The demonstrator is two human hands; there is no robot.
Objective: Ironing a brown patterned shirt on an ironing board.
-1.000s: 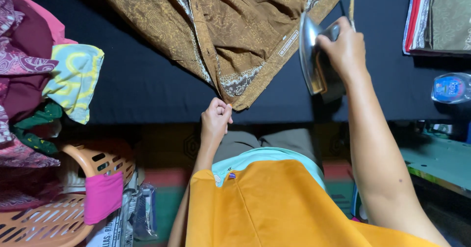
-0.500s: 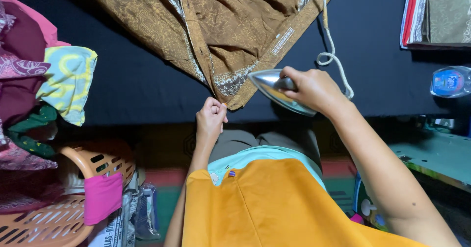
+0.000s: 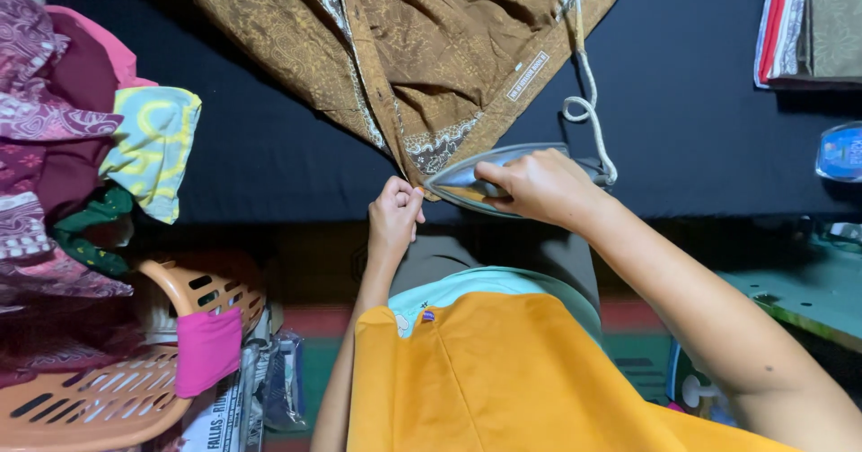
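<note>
Dark cloth covers our ironing surface [image 3: 269,160], and the brown patterned garment [image 3: 431,48] lies spread on it. Our left hand [image 3: 395,214] pinches the lowest corner of the garment closed between its fingers, at the near edge of the surface. Our right hand [image 3: 539,185] is closed around the iron [image 3: 467,181], which lies on the garment just beside that corner, tip toward the left hand. We judge the hot tip could touch the pinching fingers, because they are so near. A white cord [image 3: 588,102] loops over the garment and could snag.
</note>
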